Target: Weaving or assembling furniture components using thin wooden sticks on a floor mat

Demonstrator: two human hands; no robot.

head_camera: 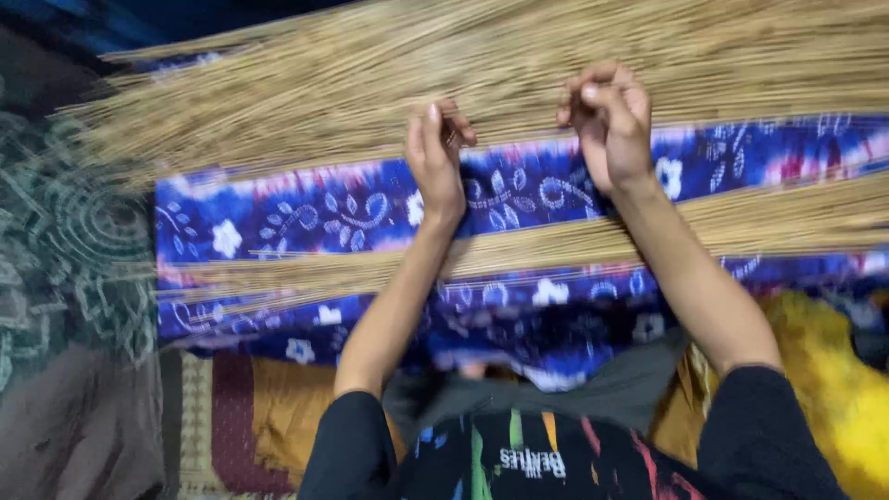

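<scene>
A broad layer of thin straw-coloured sticks (pixel 352 83) lies across the top of a blue floral cloth (pixel 306 213). A narrower bundle of the same sticks (pixel 556 245) crosses the cloth lower down, under my forearms. My left hand (pixel 435 162) rests at the near edge of the broad layer, fingers curled on a few sticks. My right hand (pixel 607 125) is raised beside it, fingers pinched together over the sticks. The picture is blurred, so whether either hand grips a stick is unclear.
A dark green patterned mat (pixel 65 250) lies to the left. Yellow cloth (pixel 833 389) sits at the lower right, and a brown and maroon cloth (pixel 250 407) at the lower left. My dark printed shirt fills the bottom centre.
</scene>
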